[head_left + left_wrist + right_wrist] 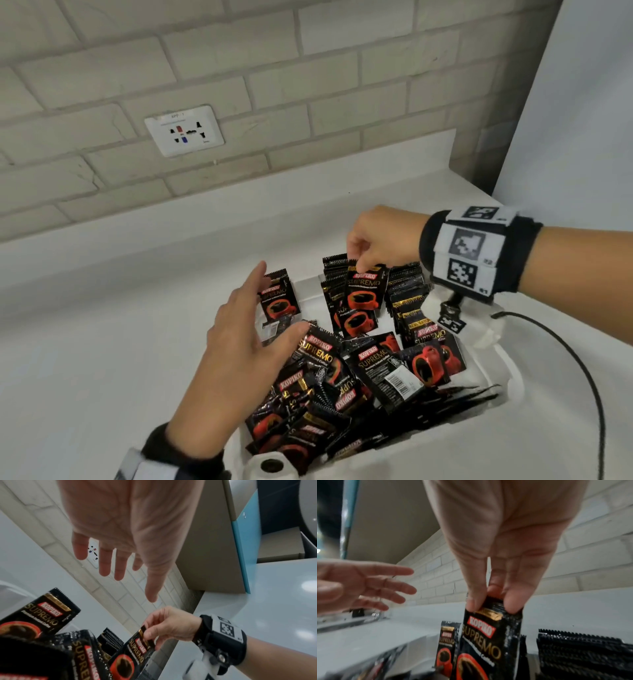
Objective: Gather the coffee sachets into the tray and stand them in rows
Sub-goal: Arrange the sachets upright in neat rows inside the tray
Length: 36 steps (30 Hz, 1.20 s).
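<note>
A kitchen or pantry corner, it seems: a white countertop [102, 342] runs along a pale brick-tile wall [274, 68] with a multi-socket outlet [184, 130] at the far left, and a teal-edged cabinet panel [241, 540] stands at the right

My right hand [380, 236] comes in from three o'clock, wrist bent down, thumb and fingertips [511, 604] pinching the top edge of one sachet [364, 291] that hangs upright beneath them. My left hand [239, 339] reaches up from seven o'clock toward one o'clock, palm facing right, fingers [106, 561] straight and slightly spread, thumb apart, gripping nothing
</note>
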Motion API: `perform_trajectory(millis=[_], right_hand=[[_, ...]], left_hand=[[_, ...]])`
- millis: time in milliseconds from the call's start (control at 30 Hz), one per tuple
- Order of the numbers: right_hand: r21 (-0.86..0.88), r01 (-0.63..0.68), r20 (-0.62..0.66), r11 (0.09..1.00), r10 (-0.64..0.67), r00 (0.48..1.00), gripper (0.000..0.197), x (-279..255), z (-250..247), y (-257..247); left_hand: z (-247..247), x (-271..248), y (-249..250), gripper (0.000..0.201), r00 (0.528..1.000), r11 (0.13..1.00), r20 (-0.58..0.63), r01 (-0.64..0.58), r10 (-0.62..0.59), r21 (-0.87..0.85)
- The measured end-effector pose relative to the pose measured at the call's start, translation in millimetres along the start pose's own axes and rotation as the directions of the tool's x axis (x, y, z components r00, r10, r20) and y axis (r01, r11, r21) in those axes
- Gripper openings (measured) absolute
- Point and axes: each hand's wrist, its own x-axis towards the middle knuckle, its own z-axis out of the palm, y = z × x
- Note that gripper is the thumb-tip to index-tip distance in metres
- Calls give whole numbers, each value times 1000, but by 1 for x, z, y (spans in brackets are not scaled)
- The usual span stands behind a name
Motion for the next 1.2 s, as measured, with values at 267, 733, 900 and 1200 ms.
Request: perform_trajectory(millis=[267, 733, 900, 1200], right_hand=[[-434, 189, 94, 881, -164, 982, 18, 7, 34, -18], [-494, 196, -62, 847, -260, 964, 24, 6, 24, -17], [-263, 169, -173, 950, -219, 960, 25, -39, -3, -8], [219, 63, 21, 974, -69, 997, 21, -129, 68, 40]], left_hand=[[2, -7, -17, 65, 996, 991, 20, 89, -88, -96], [-18, 4, -42, 37, 996, 992, -16, 91, -92, -88], [-23, 5, -41, 31, 989, 991, 116, 106, -96, -85], [-5, -20, -10, 68, 934, 1000, 357, -2, 2, -1]])
